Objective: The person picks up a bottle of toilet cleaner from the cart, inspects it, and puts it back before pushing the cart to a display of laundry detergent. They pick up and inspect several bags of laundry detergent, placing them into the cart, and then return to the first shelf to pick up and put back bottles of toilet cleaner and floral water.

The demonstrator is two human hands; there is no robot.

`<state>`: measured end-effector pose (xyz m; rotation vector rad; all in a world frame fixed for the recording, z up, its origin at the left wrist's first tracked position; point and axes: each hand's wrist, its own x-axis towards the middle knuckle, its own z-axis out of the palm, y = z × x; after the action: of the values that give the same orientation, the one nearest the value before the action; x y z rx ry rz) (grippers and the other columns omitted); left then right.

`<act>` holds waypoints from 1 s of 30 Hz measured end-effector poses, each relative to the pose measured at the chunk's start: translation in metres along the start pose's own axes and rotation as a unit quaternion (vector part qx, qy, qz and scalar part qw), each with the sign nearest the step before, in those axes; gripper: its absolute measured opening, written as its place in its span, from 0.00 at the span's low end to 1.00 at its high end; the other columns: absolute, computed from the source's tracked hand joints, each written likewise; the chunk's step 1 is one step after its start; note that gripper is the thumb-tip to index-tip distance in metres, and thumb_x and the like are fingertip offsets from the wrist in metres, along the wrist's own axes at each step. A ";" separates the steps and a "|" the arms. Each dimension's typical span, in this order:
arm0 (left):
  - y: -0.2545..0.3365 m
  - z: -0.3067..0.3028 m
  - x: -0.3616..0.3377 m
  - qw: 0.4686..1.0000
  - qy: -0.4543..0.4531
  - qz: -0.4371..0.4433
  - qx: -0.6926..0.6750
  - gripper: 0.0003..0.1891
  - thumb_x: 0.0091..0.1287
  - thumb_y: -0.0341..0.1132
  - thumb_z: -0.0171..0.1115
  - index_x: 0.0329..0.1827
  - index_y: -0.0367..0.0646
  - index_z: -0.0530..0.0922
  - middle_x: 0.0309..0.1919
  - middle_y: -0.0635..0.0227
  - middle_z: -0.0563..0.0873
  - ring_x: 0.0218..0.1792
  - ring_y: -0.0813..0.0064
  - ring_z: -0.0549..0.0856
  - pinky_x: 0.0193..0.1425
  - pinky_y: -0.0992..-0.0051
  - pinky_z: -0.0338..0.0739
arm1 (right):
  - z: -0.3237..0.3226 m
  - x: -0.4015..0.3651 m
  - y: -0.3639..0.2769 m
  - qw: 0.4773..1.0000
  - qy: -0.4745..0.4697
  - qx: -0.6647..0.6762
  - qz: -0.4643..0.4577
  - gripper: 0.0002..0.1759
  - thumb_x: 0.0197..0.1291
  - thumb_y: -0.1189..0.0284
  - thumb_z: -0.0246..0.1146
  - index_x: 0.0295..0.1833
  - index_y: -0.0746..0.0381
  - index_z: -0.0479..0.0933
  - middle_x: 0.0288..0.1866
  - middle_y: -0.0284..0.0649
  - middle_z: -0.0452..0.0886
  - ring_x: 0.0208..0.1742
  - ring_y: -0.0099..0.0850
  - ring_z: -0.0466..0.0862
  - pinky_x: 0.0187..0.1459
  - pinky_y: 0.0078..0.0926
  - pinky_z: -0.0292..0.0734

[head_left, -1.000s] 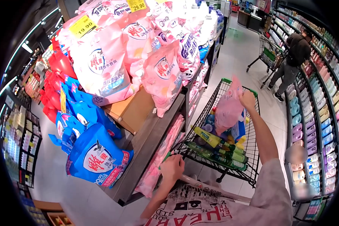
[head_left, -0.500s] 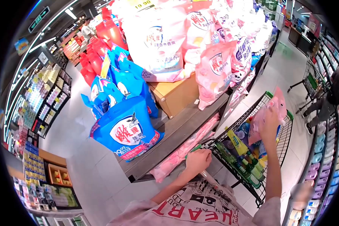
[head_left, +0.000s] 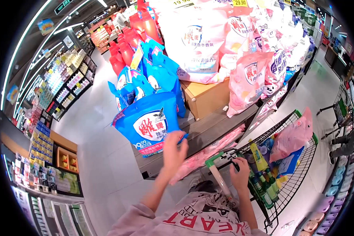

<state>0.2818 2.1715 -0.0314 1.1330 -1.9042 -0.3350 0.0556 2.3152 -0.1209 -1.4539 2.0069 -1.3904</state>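
My left hand [head_left: 174, 151] is raised in front of the lower right corner of a blue detergent bag [head_left: 145, 126], its fingers apart and nothing in them. Whether it touches the bag I cannot tell. At the cart's near end, my right hand [head_left: 240, 171] is closed around something dark beside the cart handle [head_left: 220, 179]. Inside the cart [head_left: 303, 173] lie a pink bag [head_left: 293, 137], green bottles [head_left: 265, 190], a yellow package [head_left: 258, 157] and a blue package [head_left: 290, 162].
A shelf ledge [head_left: 200, 131] bears a brown box [head_left: 206, 98], pink bags [head_left: 247, 80] and red bottles [head_left: 151, 29]. Stocked shelves stand left and right. At the right edge are another cart [head_left: 342, 104] and a person's legs [head_left: 342, 145].
My right hand has let go of the pink bag in the cart and come back to the handle area. My left hand has left the handle and moved up-left to the blue bag. The view has shifted.
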 end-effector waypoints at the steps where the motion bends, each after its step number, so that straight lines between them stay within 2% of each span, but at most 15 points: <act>1: -0.002 -0.017 0.017 0.997 0.036 0.028 0.068 0.14 0.59 0.27 0.64 0.48 0.39 0.78 0.47 0.56 0.80 0.51 0.54 0.78 0.57 0.60 0.70 | -0.002 -0.002 0.000 1.000 -0.009 0.001 0.003 0.13 0.53 0.77 0.64 0.46 0.66 0.77 0.50 0.49 0.76 0.53 0.48 0.77 0.54 0.39 0.72; 2: -0.002 -0.034 0.035 0.986 0.076 0.057 0.138 0.15 0.59 0.27 0.64 0.49 0.39 0.77 0.51 0.54 0.79 0.56 0.52 0.75 0.62 0.58 0.67 | -0.003 -0.001 0.001 1.000 -0.019 0.005 0.001 0.13 0.54 0.77 0.65 0.46 0.66 0.77 0.49 0.49 0.76 0.52 0.48 0.77 0.53 0.39 0.73; 4: -0.008 -0.057 0.068 0.956 0.146 0.076 0.244 0.16 0.57 0.28 0.66 0.50 0.39 0.77 0.56 0.52 0.75 0.60 0.50 0.73 0.64 0.57 0.66 | -0.002 0.000 0.007 1.000 -0.028 0.009 0.002 0.13 0.54 0.77 0.64 0.46 0.66 0.77 0.49 0.49 0.76 0.51 0.48 0.77 0.53 0.39 0.73; 6: -0.015 -0.077 0.098 0.918 0.166 0.100 0.345 0.21 0.56 0.31 0.70 0.53 0.41 0.77 0.55 0.54 0.77 0.62 0.53 0.72 0.66 0.54 0.63 | -0.001 -0.002 0.011 0.999 -0.037 0.007 0.009 0.12 0.54 0.77 0.64 0.46 0.66 0.77 0.48 0.49 0.77 0.50 0.48 0.78 0.52 0.40 0.73; 7: -0.025 -0.085 0.108 0.918 0.167 0.099 0.345 0.21 0.56 0.31 0.70 0.53 0.41 0.77 0.55 0.54 0.77 0.62 0.53 0.72 0.66 0.54 0.63 | -0.001 -0.003 0.011 0.999 -0.040 0.003 -0.009 0.12 0.55 0.77 0.63 0.46 0.66 0.77 0.47 0.49 0.77 0.50 0.48 0.78 0.52 0.40 0.73; 9: -0.046 -0.095 0.124 0.886 0.125 0.123 0.428 0.17 0.56 0.34 0.70 0.47 0.40 0.81 0.47 0.55 0.84 0.54 0.56 0.80 0.60 0.57 0.70 | -0.002 -0.008 0.010 0.999 -0.041 -0.004 -0.023 0.12 0.55 0.77 0.63 0.46 0.66 0.77 0.46 0.49 0.77 0.49 0.48 0.78 0.51 0.40 0.73; 10: -0.045 -0.097 0.131 0.887 0.125 0.126 0.427 0.17 0.56 0.34 0.70 0.47 0.40 0.81 0.47 0.55 0.84 0.54 0.56 0.80 0.60 0.57 0.70 | -0.001 -0.009 0.007 0.999 -0.034 -0.010 -0.036 0.11 0.55 0.77 0.62 0.46 0.65 0.77 0.46 0.49 0.77 0.49 0.48 0.78 0.51 0.40 0.73; 12: -0.041 -0.104 0.140 0.933 0.004 -0.050 0.357 0.10 0.58 0.36 0.68 0.38 0.40 0.84 0.35 0.57 0.87 0.41 0.57 0.85 0.46 0.61 0.77 | -0.002 -0.007 0.005 0.998 -0.029 -0.014 -0.053 0.11 0.56 0.77 0.62 0.46 0.65 0.77 0.45 0.49 0.77 0.48 0.49 0.78 0.51 0.40 0.73; 13: -0.039 -0.106 0.140 0.937 0.039 0.001 0.347 0.08 0.59 0.36 0.65 0.31 0.40 0.84 0.29 0.58 0.86 0.33 0.56 0.85 0.36 0.62 0.77 | -0.002 -0.006 0.003 0.998 -0.028 -0.007 -0.062 0.11 0.56 0.77 0.62 0.45 0.66 0.76 0.45 0.49 0.77 0.48 0.49 0.77 0.50 0.40 0.73; 20: -0.015 -0.120 0.124 0.960 -0.021 0.001 0.278 0.06 0.60 0.34 0.64 0.32 0.41 0.82 0.30 0.58 0.86 0.34 0.55 0.85 0.35 0.61 0.76 | -0.002 -0.006 -0.007 0.998 -0.038 0.007 -0.058 0.10 0.56 0.77 0.62 0.44 0.65 0.76 0.44 0.49 0.77 0.47 0.49 0.78 0.49 0.41 0.73; 24: 0.011 -0.117 0.098 0.961 0.023 0.121 0.247 0.03 0.58 0.31 0.66 0.31 0.42 0.80 0.28 0.61 0.84 0.31 0.59 0.84 0.32 0.65 0.75 | 0.005 -0.004 -0.001 0.996 -0.056 0.025 -0.058 0.09 0.56 0.78 0.62 0.44 0.65 0.77 0.40 0.48 0.79 0.42 0.48 0.80 0.45 0.38 0.75; 26: 0.034 -0.120 0.093 0.963 0.047 0.136 0.227 0.03 0.57 0.28 0.66 0.31 0.41 0.80 0.27 0.61 0.83 0.30 0.60 0.83 0.31 0.66 0.75 | 0.007 -0.006 -0.005 0.992 -0.073 0.092 -0.053 0.09 0.56 0.79 0.62 0.44 0.66 0.77 0.37 0.47 0.81 0.38 0.44 0.83 0.41 0.33 0.77; 27: 0.046 -0.123 0.092 0.964 0.071 0.148 0.209 0.04 0.56 0.26 0.67 0.31 0.41 0.79 0.26 0.62 0.82 0.29 0.61 0.83 0.30 0.68 0.74 | 0.006 -0.006 -0.008 0.986 -0.089 0.137 -0.043 0.11 0.56 0.80 0.63 0.46 0.67 0.78 0.38 0.45 0.83 0.39 0.36 0.85 0.42 0.26 0.78; 28: 0.058 -0.127 0.093 0.965 0.069 0.147 0.205 0.04 0.56 0.26 0.67 0.31 0.41 0.79 0.26 0.62 0.82 0.29 0.61 0.83 0.30 0.68 0.74 | 0.005 -0.006 -0.008 0.986 -0.089 0.133 -0.041 0.11 0.56 0.80 0.63 0.46 0.67 0.78 0.38 0.45 0.83 0.39 0.36 0.85 0.42 0.26 0.78; 30: 0.084 -0.135 0.100 0.963 0.093 0.196 0.159 0.06 0.55 0.23 0.68 0.31 0.38 0.78 0.26 0.62 0.81 0.27 0.61 0.82 0.29 0.69 0.73 | 0.005 -0.006 -0.004 0.938 -0.216 0.263 0.073 0.13 0.57 0.82 0.65 0.49 0.70 0.77 0.43 0.42 0.85 0.45 0.29 0.85 0.49 0.23 0.79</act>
<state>0.3195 2.1618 0.1524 0.9182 -2.0001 0.2963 0.0639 2.3181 -0.1221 -1.2025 1.3108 -1.2738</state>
